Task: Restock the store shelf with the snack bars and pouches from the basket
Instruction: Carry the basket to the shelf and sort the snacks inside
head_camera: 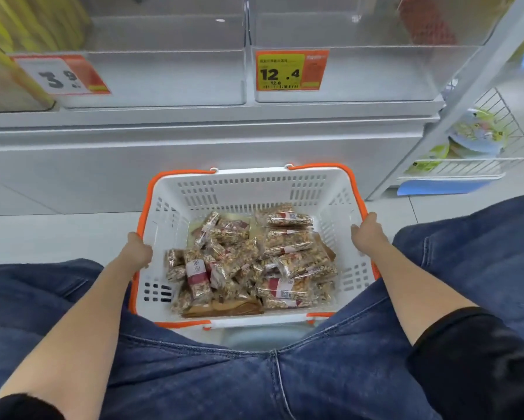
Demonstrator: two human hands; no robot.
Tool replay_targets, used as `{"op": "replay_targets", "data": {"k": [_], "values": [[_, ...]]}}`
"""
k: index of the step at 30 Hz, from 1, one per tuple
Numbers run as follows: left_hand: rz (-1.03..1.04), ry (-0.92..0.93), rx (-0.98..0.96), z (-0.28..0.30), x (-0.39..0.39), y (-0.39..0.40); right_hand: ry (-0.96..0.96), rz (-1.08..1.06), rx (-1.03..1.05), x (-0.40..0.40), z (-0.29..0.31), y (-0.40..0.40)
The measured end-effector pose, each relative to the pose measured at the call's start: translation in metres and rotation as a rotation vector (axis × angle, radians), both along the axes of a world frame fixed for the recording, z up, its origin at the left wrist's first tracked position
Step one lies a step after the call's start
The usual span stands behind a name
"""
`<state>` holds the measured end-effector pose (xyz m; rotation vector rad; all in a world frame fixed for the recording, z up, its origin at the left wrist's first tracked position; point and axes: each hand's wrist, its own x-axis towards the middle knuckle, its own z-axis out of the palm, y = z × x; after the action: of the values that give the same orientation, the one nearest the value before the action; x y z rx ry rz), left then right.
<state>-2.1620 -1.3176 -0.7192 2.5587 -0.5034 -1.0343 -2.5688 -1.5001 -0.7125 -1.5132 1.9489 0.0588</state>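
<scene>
White basket (248,189) with orange rim sits on the floor between the person's knees, before the shelf (194,116). Snack bars (288,237) and brown pouches (224,307) lie heaped on its bottom. Left hand (138,251) grips the left rim, fingers curled over it; right hand (367,233) grips the right rim likewise. Clear shelf bins (345,74) carry price tags (291,71).

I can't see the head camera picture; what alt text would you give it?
A person's left hand and right hand grip the sides of a white basket with orange handles, full of clear-wrapped snack bars, set on the floor between denim-clad knees. Ahead, clear shelf bins carry price tags.
</scene>
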Motion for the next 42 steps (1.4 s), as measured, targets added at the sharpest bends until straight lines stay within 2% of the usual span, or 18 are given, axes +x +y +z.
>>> {"op": "replay_targets", "data": {"k": [2,4,5,6,8,10,12,14,18,24,26,28,30,32,34,36,39,42], "values": [[-0.057,-0.132,0.058,0.003,-0.004,-0.005,0.115,0.083,-0.122,0.008,0.002,-0.003],[-0.213,-0.397,0.113,0.01,-0.016,-0.016,0.191,0.28,-0.41,0.03,0.007,0.001],[-0.318,-0.51,0.075,0.014,-0.026,-0.023,0.14,0.429,-0.469,0.046,0.008,0.005],[-0.428,-0.573,-0.004,0.017,-0.039,-0.03,0.053,0.586,-0.408,0.063,0.007,0.011],[-0.653,-0.476,-0.119,0.008,-0.073,-0.035,-0.066,0.808,-0.086,0.093,-0.006,0.03],[-0.8,-0.216,-0.042,-0.011,-0.111,-0.032,0.047,0.94,0.155,0.107,-0.029,0.049],[-0.91,-0.085,0.155,-0.032,-0.134,-0.024,0.216,1.019,0.212,0.114,-0.047,0.057],[-0.947,-0.112,0.252,-0.046,-0.137,-0.019,0.238,0.975,0.16,0.118,-0.055,0.054],[-0.913,-0.224,0.242,-0.049,-0.12,-0.03,0.2,0.847,-0.022,0.109,-0.068,0.039],[-0.756,-0.184,0.215,-0.052,-0.11,-0.038,0.079,0.543,-0.261,0.094,-0.068,0.015],[-0.667,-0.161,0.177,-0.055,-0.11,-0.038,-0.009,0.39,-0.287,0.095,-0.066,0.008],[-0.565,-0.145,0.118,-0.057,-0.107,-0.037,-0.01,0.314,-0.295,0.1,-0.065,0.007],[-0.483,-0.107,0.042,-0.058,-0.104,-0.038,0.068,0.44,-0.295,0.107,-0.064,0.012],[-0.346,0.026,-0.028,-0.056,-0.103,-0.042,0.058,0.705,-0.307,0.12,-0.061,0.021],[-0.17,0.155,-0.105,-0.051,-0.102,-0.047,-0.017,0.944,-0.327,0.138,-0.054,0.031],[-0.028,0.206,-0.213,-0.047,-0.099,-0.045,-0.174,1.11,-0.228,0.154,-0.048,0.046],[-0.011,0.439,-0.258,-0.036,-0.098,-0.038,-0.272,1.173,0.124,0.17,-0.051,0.068],[-0.004,0.646,-0.28,-0.032,-0.098,-0.034,-0.185,1.101,0.177,0.18,-0.062,0.074]]}}
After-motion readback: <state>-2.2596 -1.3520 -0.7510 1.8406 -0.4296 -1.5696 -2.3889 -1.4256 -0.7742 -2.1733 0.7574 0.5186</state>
